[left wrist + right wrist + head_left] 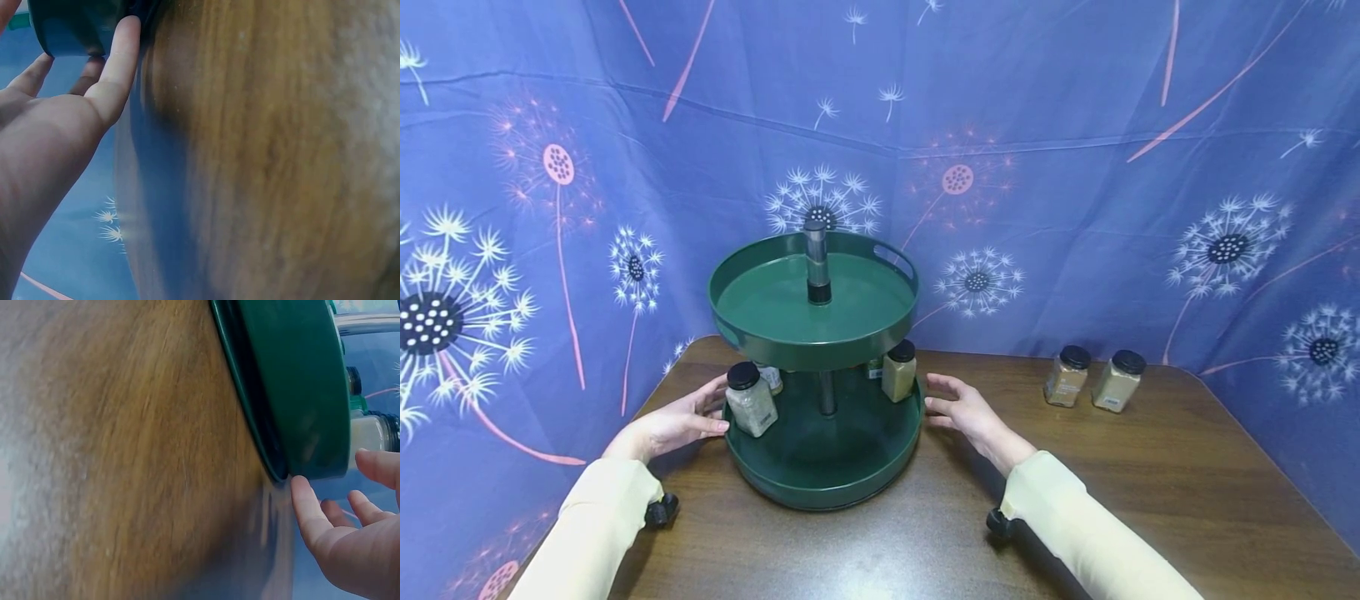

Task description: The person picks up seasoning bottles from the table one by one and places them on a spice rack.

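A green two-tier round tray stand stands on the table in the head view, its lower tray beneath an upper tray on a central post. At the lower tray's left side is my left hand, fingers spread along the rim; in the left wrist view the fingertips touch the green wall. My right hand is at the opposite side, its fingers extended, one fingertip right at the tray's bottom edge. A spice jar with pale contents sits at the lower tray's left, another spice jar at its right.
More jars stand at the back of the lower tray, partly hidden by the upper tray. Two black-capped spice jars stand on the wooden table at the right. A blue dandelion-print cloth hangs behind the table.
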Available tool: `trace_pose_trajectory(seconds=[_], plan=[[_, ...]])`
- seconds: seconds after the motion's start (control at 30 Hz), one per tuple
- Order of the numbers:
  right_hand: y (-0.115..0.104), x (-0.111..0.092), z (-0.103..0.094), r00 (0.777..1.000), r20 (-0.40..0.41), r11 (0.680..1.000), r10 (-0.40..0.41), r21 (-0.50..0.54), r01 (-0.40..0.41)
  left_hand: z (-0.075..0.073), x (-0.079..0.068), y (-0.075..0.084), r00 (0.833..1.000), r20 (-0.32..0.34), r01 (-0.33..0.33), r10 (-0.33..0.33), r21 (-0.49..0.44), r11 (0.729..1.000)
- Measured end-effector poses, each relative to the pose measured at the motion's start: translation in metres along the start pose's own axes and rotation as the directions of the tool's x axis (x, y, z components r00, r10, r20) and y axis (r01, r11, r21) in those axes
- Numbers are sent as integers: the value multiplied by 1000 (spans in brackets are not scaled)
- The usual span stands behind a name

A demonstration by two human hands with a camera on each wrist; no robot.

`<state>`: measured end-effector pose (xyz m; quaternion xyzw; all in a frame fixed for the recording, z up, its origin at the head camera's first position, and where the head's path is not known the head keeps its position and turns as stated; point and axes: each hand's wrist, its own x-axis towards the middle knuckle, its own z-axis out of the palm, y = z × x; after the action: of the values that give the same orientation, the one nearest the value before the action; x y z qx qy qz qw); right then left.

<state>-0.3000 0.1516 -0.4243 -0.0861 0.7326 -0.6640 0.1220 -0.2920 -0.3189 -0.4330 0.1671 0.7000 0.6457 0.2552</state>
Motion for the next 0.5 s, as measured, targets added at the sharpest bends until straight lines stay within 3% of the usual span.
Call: trace_pose_trajectory(seconds=[0.5], plan=[[-12, -25, -35, 998, -39, 997, -55, -58, 53, 1, -1, -1, 1000, -3, 31, -31, 17, 999]])
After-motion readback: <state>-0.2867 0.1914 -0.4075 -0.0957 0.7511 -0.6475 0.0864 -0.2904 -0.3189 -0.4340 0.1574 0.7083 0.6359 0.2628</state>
